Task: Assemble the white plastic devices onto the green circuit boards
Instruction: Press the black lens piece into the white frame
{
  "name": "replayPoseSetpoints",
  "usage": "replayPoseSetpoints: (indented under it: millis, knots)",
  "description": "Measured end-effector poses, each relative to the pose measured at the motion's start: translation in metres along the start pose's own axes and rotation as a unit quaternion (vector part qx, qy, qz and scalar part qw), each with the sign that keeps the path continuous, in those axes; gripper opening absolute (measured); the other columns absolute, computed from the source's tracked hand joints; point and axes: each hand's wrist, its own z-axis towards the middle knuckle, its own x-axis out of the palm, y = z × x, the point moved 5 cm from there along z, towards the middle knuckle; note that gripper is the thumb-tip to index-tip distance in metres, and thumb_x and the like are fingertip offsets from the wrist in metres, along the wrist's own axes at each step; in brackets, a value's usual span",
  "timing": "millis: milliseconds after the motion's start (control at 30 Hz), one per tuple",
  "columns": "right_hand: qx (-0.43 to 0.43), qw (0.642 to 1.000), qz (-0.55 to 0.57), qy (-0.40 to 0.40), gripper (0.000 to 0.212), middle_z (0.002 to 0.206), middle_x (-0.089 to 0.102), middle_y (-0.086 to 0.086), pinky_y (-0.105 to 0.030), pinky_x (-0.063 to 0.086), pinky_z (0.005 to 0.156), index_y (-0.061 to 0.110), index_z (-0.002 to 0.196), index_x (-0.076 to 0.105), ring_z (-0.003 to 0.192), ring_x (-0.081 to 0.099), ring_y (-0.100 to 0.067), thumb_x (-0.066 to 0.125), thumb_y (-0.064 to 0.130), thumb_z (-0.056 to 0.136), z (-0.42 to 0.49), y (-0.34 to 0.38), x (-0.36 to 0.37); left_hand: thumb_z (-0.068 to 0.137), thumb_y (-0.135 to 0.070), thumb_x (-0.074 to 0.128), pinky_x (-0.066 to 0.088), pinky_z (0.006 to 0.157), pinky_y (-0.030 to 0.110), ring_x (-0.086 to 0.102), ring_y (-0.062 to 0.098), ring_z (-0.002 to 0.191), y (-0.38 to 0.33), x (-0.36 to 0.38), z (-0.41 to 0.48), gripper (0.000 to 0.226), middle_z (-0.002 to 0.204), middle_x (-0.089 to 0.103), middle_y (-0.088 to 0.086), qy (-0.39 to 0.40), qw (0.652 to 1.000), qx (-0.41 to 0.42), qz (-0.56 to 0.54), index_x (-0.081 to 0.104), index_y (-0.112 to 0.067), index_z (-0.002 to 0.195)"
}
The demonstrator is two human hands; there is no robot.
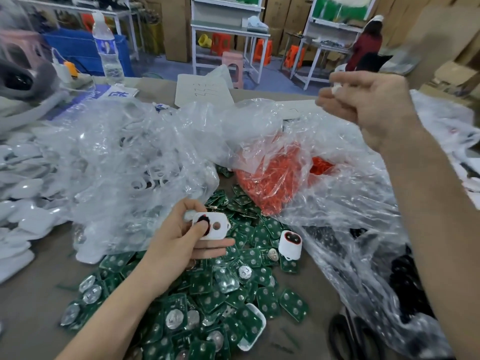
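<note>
My left hand (pixel 181 237) holds a white plastic device shell (pixel 214 226) with two round holes; the thumb presses a dark round part into one hole. It hovers over a heap of green circuit boards (pixel 262 302) spread on the table. A second white device (pixel 290 244) with a red ring and two dark holes stands on the boards to the right. My right hand (pixel 368 107) is raised high at the right, fingers curled and pinching a small white piece (pixel 337 87). A white shell (pixel 253 328) lies in the heap holding a board.
A clear bag of white shells (pixel 124 162) lies left, with loose white shells (pixel 23 193) beside it. An open bag of orange parts (pixel 275 183) sits centre right, and a bag of black parts (pixel 405 281) at right. A water bottle (pixel 106 48) stands at back; a person (pixel 366 45) stands far off.
</note>
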Motion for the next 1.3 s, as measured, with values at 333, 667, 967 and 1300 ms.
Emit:
replayPoseSetpoints:
  millis: [333,667,967,1300]
  knots:
    - [0.18,0.967,0.171,0.057,0.011,0.065,0.067,-0.006,-0.019,0.053,0.058,0.012,0.077,0.078,0.057,0.06,-0.013,0.073,0.009,0.069,-0.211,-0.086,0.081,0.102,-0.001,0.038,0.058,0.061,0.023,0.074,0.035,0.077,-0.003,0.006,-0.009,0.02,0.092,0.076,0.003,0.053,0.998,0.003,0.016,0.05,-0.017,0.102]
    - [0.176,0.962,0.202,0.05,0.01,0.064,0.067,-0.006,-0.02,0.054,0.059,0.014,0.076,0.076,0.058,0.063,-0.013,0.073,0.005,0.072,-0.221,-0.094,0.084,0.101,0.001,0.038,0.059,0.063,0.027,0.074,0.036,0.078,0.0,0.008,-0.009,0.023,0.092,0.075,0.013,0.098,0.995,-0.007,0.011,0.05,-0.018,0.1]
    - [0.163,0.981,0.105,0.019,0.018,0.068,0.069,0.002,-0.017,0.051,0.059,0.018,0.072,0.074,0.063,0.062,-0.008,0.073,0.002,0.079,-0.21,-0.105,0.092,0.102,0.0,0.038,0.059,0.07,0.026,0.074,0.031,0.083,0.002,0.01,-0.008,0.024,0.094,0.076,0.004,0.094,0.995,-0.005,0.014,0.058,-0.012,0.109]
    - [0.182,0.98,0.074,0.019,0.024,0.063,0.064,0.004,-0.015,0.044,0.05,0.021,0.063,0.067,0.056,0.054,-0.005,0.075,0.003,0.077,-0.205,-0.112,0.098,0.102,0.0,0.039,0.058,0.072,0.026,0.074,0.03,0.086,0.003,0.012,-0.01,0.029,0.096,0.075,0.005,0.092,0.996,-0.01,0.013,0.065,-0.012,0.107]
